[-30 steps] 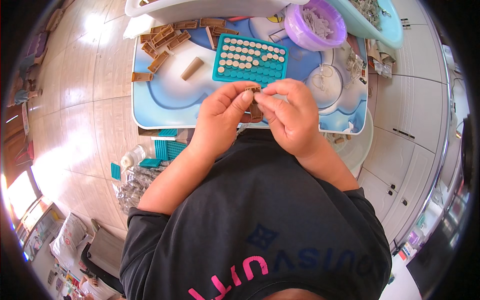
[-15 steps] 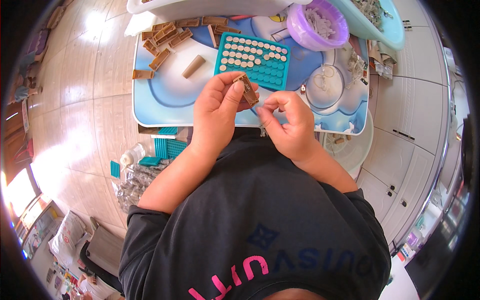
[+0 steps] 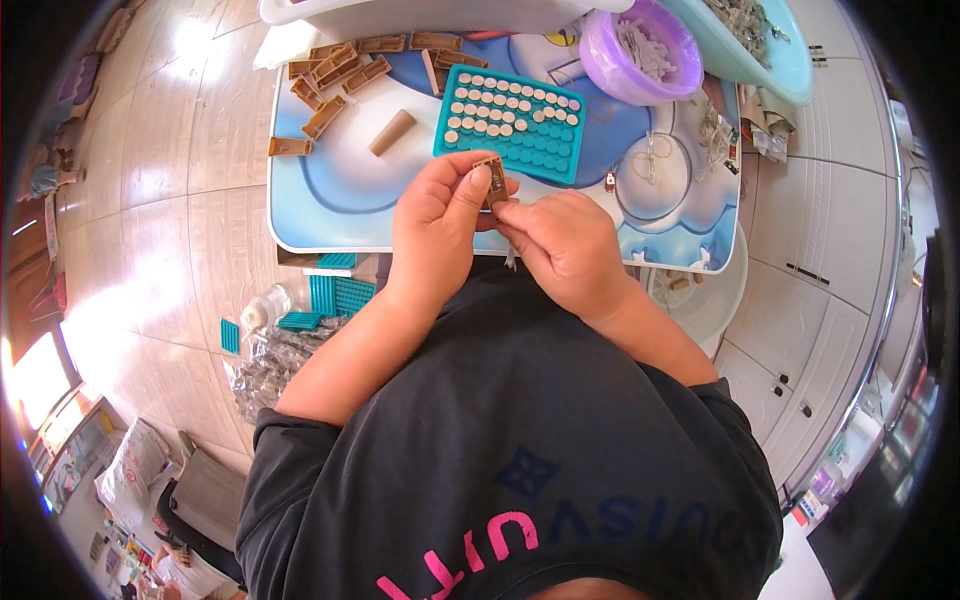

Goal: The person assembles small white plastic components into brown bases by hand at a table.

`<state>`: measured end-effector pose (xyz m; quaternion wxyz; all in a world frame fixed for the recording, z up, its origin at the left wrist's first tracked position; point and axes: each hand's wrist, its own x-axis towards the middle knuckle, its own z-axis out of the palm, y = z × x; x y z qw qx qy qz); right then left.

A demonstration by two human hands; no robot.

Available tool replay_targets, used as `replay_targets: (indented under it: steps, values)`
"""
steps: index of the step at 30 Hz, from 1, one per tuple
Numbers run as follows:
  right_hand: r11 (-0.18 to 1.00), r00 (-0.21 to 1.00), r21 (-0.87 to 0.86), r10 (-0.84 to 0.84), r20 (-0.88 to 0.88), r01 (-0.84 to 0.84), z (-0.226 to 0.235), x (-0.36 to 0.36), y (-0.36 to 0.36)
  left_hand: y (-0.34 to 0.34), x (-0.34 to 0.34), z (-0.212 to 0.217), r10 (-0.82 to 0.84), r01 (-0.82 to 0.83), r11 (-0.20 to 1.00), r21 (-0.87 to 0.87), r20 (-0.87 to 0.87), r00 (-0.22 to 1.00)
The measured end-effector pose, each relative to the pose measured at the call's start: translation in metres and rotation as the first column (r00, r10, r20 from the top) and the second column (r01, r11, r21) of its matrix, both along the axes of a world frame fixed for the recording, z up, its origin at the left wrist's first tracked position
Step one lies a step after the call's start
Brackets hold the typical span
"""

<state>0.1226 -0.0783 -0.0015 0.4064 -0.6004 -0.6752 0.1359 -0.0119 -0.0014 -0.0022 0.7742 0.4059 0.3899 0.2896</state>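
A brown plastic casing (image 3: 495, 178), hollow side up with small parts inside, is gripped between the thumb and fingers of my left hand (image 3: 446, 208). My right hand (image 3: 566, 240) pinches at the casing's lower end, its thumb and forefinger pressed together there. Thin pale strands hang below those fingertips; what they belong to is hidden. Just beyond my hands lies a teal tray (image 3: 540, 158) with rows of round white pieces (image 3: 497, 100) on part of it. Left of the tray, a closed tan casing (image 3: 393, 132) rests on the table.
Several open brown casings (image 3: 335, 65) lie at the table's far left. A purple basin (image 3: 655, 85) with white pieces stands at the back right, beside a light-blue tub (image 3: 785, 60). Thin wires and small parts (image 3: 715, 140) sit at the table's right edge (image 3: 736, 190).
My right hand has moved left and up, and its fingertips now meet the casing's lower end. The casing has turned more upright in my left hand.
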Motion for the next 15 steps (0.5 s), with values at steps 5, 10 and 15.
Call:
replay_targets:
  steps: [5,10,15]
  values:
    - [1.0,1.0,0.014,0.013,0.0,-0.013,0.008,0.0,0.009,-0.005,-0.003,-0.011,-0.009,0.008,1.0,-0.014,-0.025,1.0]
    - [1.0,0.998,0.006,0.003,0.057,-0.004,-0.003,0.002,0.012,-0.003,-0.006,-0.018,-0.021,0.021,1.0,0.014,-0.016,1.0]
    - [0.996,0.996,-0.002,-0.086,0.024,0.086,-0.013,0.019,0.028,0.001,-0.006,-0.015,0.001,0.006,0.993,-0.117,0.059,0.998]
